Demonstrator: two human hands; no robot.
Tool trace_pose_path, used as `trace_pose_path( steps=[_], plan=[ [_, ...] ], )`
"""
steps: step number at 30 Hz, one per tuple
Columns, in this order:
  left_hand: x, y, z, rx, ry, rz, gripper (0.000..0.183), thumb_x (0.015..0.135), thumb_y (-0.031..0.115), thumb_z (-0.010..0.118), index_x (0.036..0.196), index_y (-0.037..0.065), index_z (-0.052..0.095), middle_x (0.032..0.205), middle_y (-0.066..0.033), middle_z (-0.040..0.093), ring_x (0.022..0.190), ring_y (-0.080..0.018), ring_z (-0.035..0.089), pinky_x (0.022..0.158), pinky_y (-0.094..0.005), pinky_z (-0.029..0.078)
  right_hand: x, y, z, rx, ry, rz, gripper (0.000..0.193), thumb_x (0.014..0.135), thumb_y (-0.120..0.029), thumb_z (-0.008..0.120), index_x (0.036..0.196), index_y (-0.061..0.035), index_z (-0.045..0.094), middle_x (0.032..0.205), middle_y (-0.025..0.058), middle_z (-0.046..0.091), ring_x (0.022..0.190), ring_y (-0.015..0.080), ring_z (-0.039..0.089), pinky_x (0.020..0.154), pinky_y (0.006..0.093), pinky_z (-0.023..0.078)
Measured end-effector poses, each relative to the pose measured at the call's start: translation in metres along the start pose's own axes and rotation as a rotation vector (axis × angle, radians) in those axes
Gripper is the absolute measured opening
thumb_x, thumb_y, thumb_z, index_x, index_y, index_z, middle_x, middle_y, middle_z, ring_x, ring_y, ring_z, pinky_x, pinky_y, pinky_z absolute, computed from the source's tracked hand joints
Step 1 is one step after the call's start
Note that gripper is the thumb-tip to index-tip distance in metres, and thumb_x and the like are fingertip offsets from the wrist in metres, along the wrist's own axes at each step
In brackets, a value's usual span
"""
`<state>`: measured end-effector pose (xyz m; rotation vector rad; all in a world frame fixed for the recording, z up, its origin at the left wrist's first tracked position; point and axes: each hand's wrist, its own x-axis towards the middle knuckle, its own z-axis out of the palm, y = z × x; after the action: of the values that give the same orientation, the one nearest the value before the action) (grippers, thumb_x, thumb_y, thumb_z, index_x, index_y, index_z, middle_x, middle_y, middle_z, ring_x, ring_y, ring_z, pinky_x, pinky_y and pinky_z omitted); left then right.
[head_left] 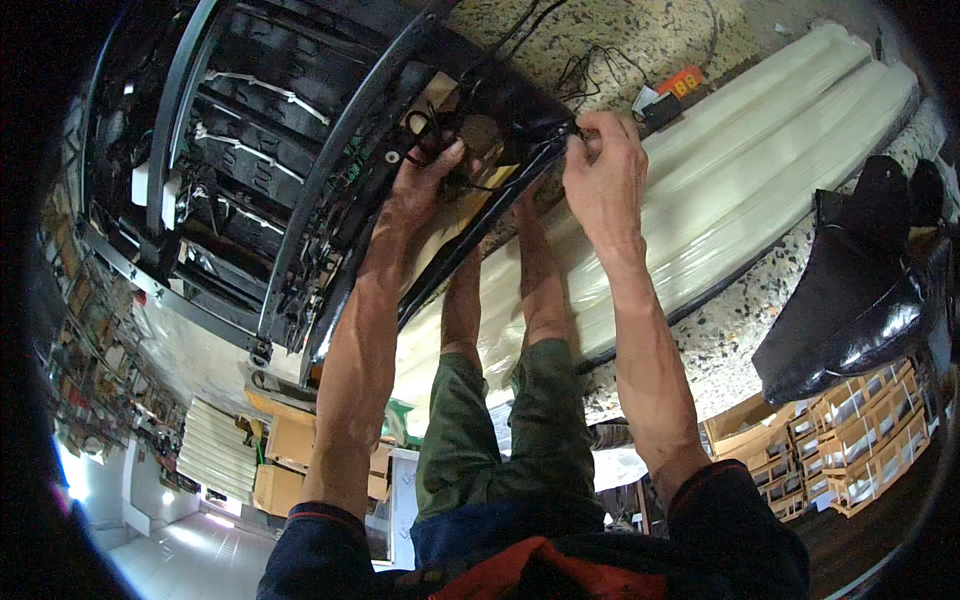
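A large black frame (300, 100) with curved metal bars, white links and wiring lies at the upper left. At its lower right edge my left hand (430, 180) is closed around a looped black cable (424, 118); its fingers are partly hidden. A strip of black covering (470, 225) runs along this edge, from between my forearms up to a corner. My right hand (605, 165) pinches the black covering at that corner, with thumb and fingertips together. Beside the left hand is a round tan piece (480, 135).
A long pale ribbed pad (730, 180) under clear film lies beneath my legs and to the right. An orange-red item (682, 82) and thin black cables (605, 75) lie beyond my right hand. Shiny black padded parts (850, 290) and cardboard pieces (850, 440) are at the right.
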<state>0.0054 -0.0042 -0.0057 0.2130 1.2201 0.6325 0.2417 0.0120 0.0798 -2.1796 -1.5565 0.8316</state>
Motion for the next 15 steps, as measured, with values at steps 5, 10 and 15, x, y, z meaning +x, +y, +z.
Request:
trace_pose_path(
  steps=[5,10,15],
  plan=[
    [-0.008,0.012,0.009,0.154,-0.021,0.001,0.018,0.095,0.017,0.076,0.106,0.006,0.067,0.096,-0.0058,0.071,0.087,-0.0174,0.068,0.083,-0.0344,0.055,-0.014,0.040,-0.005,0.302,-0.196,0.204,0.037,0.088,0.004,0.068,0.124,0.0018,0.063,0.109,0.0144,0.071,0.080,0.0168,0.066,0.074,0.0309,0.054],
    [0.000,0.007,-0.006,0.068,0.012,-0.032,0.017,0.096,0.017,0.074,0.105,0.004,0.066,0.089,-0.0068,0.070,0.083,-0.0197,0.068,0.078,-0.0343,0.056,-0.019,0.049,0.013,0.502,-0.128,0.222,0.040,0.088,-0.003,0.073,0.127,0.0027,0.064,0.100,0.0124,0.073,0.076,0.0145,0.066,0.070,0.0307,0.054],
    [0.001,0.005,-0.014,-0.085,-0.077,-0.079,0.019,0.097,0.016,0.072,0.110,0.004,0.065,0.096,-0.0068,0.069,0.085,-0.0212,0.068,0.078,-0.0361,0.057,-0.017,0.051,0.013,0.533,-0.154,0.244,0.037,0.092,0.004,0.069,0.128,0.0072,0.061,0.108,0.0093,0.070,0.085,0.0079,0.064,0.074,0.0223,0.052]
  ],
)
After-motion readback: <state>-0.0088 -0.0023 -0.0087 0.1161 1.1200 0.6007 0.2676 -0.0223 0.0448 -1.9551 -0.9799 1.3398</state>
